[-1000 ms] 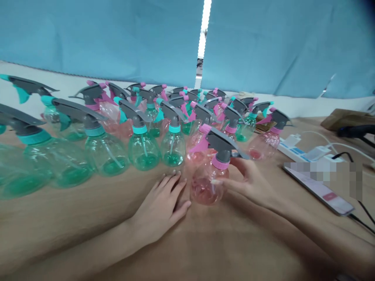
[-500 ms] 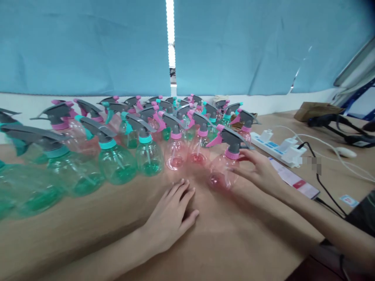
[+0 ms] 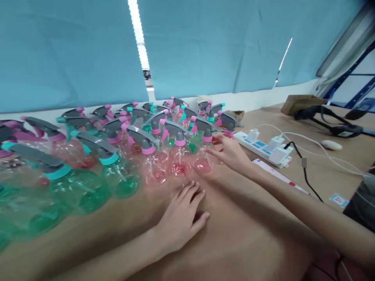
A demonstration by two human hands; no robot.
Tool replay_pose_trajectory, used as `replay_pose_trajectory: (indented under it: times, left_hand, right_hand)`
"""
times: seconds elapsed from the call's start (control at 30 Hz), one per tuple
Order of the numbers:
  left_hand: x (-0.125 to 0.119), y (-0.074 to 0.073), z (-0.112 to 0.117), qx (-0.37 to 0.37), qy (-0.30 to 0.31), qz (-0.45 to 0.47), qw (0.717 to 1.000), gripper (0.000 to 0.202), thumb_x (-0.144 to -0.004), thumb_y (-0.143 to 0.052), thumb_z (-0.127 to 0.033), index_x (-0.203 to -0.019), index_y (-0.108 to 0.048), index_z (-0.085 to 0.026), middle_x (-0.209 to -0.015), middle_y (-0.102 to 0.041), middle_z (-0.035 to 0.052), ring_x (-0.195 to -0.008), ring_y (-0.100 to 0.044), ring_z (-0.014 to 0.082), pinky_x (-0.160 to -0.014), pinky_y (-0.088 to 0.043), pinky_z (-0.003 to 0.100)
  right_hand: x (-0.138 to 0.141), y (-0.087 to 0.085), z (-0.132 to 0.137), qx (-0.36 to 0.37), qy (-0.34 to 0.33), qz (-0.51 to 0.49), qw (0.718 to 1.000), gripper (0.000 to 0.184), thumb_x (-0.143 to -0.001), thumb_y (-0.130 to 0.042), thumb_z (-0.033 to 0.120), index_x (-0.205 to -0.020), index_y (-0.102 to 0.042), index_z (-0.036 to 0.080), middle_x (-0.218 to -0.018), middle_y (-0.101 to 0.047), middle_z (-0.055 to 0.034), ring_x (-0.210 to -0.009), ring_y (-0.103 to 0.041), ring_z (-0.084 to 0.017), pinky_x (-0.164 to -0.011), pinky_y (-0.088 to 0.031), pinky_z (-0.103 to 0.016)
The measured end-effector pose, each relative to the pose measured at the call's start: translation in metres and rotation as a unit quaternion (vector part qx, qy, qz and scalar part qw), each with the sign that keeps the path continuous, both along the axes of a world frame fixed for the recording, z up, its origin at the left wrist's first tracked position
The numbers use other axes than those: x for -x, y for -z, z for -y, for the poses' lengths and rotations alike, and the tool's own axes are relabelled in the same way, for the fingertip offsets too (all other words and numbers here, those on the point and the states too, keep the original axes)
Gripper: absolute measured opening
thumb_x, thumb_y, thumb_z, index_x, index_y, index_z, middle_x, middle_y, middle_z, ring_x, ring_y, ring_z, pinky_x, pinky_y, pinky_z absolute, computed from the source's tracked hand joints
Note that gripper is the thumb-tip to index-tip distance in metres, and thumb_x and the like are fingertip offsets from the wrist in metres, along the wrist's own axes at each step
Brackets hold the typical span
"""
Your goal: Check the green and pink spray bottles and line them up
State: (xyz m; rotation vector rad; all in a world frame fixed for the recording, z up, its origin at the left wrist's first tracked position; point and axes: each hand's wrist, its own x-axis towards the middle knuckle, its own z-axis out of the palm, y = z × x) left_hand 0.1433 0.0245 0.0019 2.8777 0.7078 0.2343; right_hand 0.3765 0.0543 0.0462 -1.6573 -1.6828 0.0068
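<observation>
My right hand (image 3: 227,152) grips a pink spray bottle (image 3: 203,162) with a pink collar and grey trigger head, thumb at its near side and the other fingers partly hidden behind. The bottle stands upright on the table at the right end of the front row. Just left of it is another pink spray bottle (image 3: 180,166), with a third pink spray bottle (image 3: 154,171) further left. My left hand (image 3: 183,212) lies flat on the brown table, fingers spread, in front of these bottles and touching none of them. Green spray bottles (image 3: 120,179) continue the row leftward.
Many more pink and green sprayers crowd behind, up to the wall under a blue curtain (image 3: 202,47). To the right lie a white power strip (image 3: 260,146) with plugs and cables, a phone (image 3: 278,175), a white mouse (image 3: 331,145), a black headset (image 3: 328,123) and a sticker (image 3: 339,200).
My right hand has moved the pink bottle back and left, in line with the front row. The view has turned right, and my left hand stays flat on the table.
</observation>
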Motion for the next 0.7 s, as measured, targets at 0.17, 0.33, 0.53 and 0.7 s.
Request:
replay_pose_trajectory:
  times: [0.17, 0.33, 0.53, 0.7]
  left_hand:
    - [-0.009, -0.001, -0.005, 0.003, 0.004, -0.005, 1.0, 0.049, -0.094, -0.051, -0.037, -0.134, -0.047, -0.009, -0.144, -0.043, 0.0175, -0.134, -0.036, 0.0317, -0.107, -0.033, 0.051]
    - [-0.014, 0.0, -0.008, 0.004, 0.004, 0.002, 1.0, 0.048, -0.094, -0.051, -0.037, -0.133, -0.048, -0.01, -0.143, -0.043, 0.0172, -0.133, -0.036, 0.0324, -0.105, -0.034, 0.052]
    - [-0.015, 0.001, -0.009, 0.004, 0.003, -0.002, 1.0, 0.049, -0.095, -0.049, -0.038, -0.135, -0.046, -0.01, -0.144, -0.042, 0.0174, -0.134, -0.036, 0.0322, -0.105, -0.034, 0.053]
    - [-0.014, 0.002, -0.01, 0.003, 0.001, 0.002, 1.0, 0.049, -0.095, -0.05, -0.038, -0.136, -0.045, -0.011, -0.144, -0.042, 0.0165, -0.134, -0.036, 0.031, -0.106, -0.033, 0.052]
  right_hand:
    - [-0.001, -0.002, -0.006, -0.001, 0.006, 0.012, 1.0, 0.05, -0.082, -0.059, 0.052, -0.111, -0.061, 0.012, -0.113, -0.068, -0.0188, -0.106, -0.063, -0.036, -0.088, -0.048, -0.049]
    - [0.001, 0.0, -0.009, -0.013, 0.004, 0.004, 1.0, 0.045, -0.083, -0.061, 0.047, -0.112, -0.06, 0.013, -0.111, -0.067, -0.0179, -0.107, -0.062, -0.034, -0.09, -0.048, -0.048]
    - [0.003, 0.001, 0.006, -0.019, -0.006, -0.019, 1.0, 0.045, -0.082, -0.064, 0.041, -0.117, -0.058, 0.014, -0.117, -0.065, -0.0179, -0.109, -0.061, -0.033, -0.09, -0.049, -0.049]
    - [-0.023, -0.009, 0.046, -0.016, -0.003, -0.061, 0.998, 0.029, -0.087, -0.059, 0.037, -0.107, -0.064, 0.018, -0.098, -0.072, -0.0096, -0.082, -0.069, -0.023, -0.068, -0.057, -0.035]
